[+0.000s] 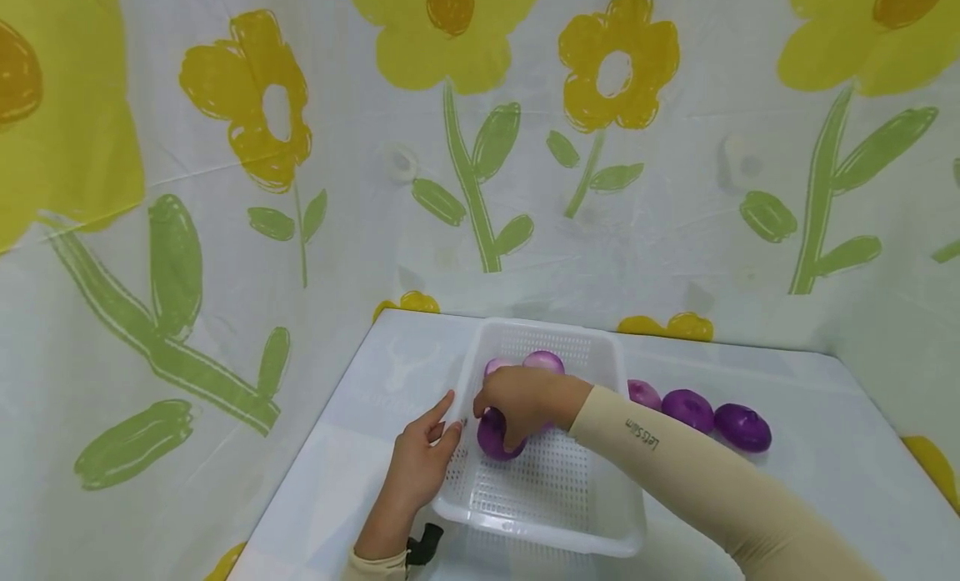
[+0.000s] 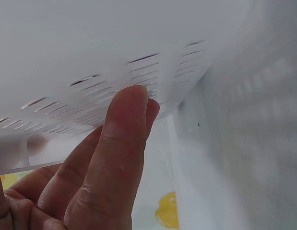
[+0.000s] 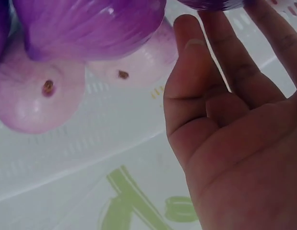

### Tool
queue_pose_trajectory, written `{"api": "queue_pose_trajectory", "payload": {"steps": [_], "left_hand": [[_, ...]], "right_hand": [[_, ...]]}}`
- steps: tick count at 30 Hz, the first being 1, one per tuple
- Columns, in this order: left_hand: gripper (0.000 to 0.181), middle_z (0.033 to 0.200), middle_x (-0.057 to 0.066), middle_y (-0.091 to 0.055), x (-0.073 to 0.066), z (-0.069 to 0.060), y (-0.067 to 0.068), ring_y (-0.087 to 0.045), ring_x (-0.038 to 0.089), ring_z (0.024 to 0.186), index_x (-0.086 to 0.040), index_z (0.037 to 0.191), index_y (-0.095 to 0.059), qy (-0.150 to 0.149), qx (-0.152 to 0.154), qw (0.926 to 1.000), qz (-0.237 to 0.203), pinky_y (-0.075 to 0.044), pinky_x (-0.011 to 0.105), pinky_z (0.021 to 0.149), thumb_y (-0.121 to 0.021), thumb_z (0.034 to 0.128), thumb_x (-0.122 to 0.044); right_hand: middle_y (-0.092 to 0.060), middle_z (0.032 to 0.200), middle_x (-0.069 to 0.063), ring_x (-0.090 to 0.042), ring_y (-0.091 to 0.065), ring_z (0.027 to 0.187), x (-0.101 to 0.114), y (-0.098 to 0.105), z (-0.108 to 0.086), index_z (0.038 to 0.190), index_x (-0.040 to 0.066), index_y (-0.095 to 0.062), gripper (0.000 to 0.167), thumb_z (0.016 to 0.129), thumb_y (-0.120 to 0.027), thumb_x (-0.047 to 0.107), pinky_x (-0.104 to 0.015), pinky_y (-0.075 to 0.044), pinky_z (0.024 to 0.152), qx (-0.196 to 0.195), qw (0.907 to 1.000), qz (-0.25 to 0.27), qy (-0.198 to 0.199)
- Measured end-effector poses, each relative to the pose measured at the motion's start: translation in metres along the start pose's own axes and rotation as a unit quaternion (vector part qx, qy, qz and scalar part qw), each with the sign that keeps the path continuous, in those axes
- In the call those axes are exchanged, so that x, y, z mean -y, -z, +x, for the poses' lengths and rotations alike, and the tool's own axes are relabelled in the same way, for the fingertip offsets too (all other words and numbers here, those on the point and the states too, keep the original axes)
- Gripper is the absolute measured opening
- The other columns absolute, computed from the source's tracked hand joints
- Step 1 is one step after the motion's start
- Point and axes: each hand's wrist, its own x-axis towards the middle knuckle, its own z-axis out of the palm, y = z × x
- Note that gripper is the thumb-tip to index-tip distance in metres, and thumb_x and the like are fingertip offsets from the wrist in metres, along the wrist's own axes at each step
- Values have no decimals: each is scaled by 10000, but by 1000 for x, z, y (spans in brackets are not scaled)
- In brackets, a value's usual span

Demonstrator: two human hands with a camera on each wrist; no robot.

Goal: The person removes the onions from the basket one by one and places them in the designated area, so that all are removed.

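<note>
A white perforated basket [image 1: 551,535] stands on the table. Inside, my right hand [image 1: 517,402] reaches over a dark purple onion [image 1: 495,439] near the left wall, fingers curved around it. The right wrist view shows my hand [image 3: 239,120] beneath that onion [image 3: 213,4], its fingertips against the skin. Other onions in the basket include a paler one [image 1: 543,362] and, close to the thumb, a purple one [image 3: 95,28]. My left hand [image 1: 420,464] is at the basket's left side. In the left wrist view its thumb and a fingertip [image 2: 110,158] lie against the slotted wall [image 2: 57,57], not curled round it.
Right of the basket, a row of onions lies on the table [image 1: 817,481]: a pinkish one [image 1: 643,393] and two dark purple ones [image 1: 687,410], [image 1: 742,428]. A small black object [image 1: 426,544] is beside my left wrist. Flower-printed fabric [image 1: 345,231] stands behind and at the sides.
</note>
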Motion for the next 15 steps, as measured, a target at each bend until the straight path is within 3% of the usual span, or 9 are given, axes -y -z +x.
{"api": "queue_pose_trajectory", "payload": {"steps": [5, 9, 15], "left_hand": [[531, 1395, 214, -643, 0, 0, 0, -657, 314, 1228, -168, 1575, -524, -11, 0, 10000, 14, -620, 408, 841, -650, 1061, -217], [532, 1415, 223, -626, -1, 0, 0, -646, 322, 1246, -161, 1573, -526, 5, -19, 10000, 24, -616, 419, 857, -654, 1059, -211], [528, 1418, 232, -623, -1, 0, 0, -655, 339, 1238, -172, 1572, -528, 63, 5, 10000, 25, -617, 445, 856, -653, 1061, -219]], "right_hand": [[-720, 1045, 97, -36, -630, 905, 0, 6, -5, 1246, 173, -792, 589, 720, -1004, 330, -271, -572, 891, 29, 9999, -12, -99], [-685, 958, 153, -26, -612, 864, 0, 11, -8, 1156, 227, -809, 498, 712, -1007, 335, -267, -577, 851, 67, 9999, 135, -55], [-662, 960, 196, -30, -610, 907, -5, 18, -16, 1148, 256, -787, 497, 705, -1006, 311, -274, -577, 845, 25, 9989, 471, 22]]}}
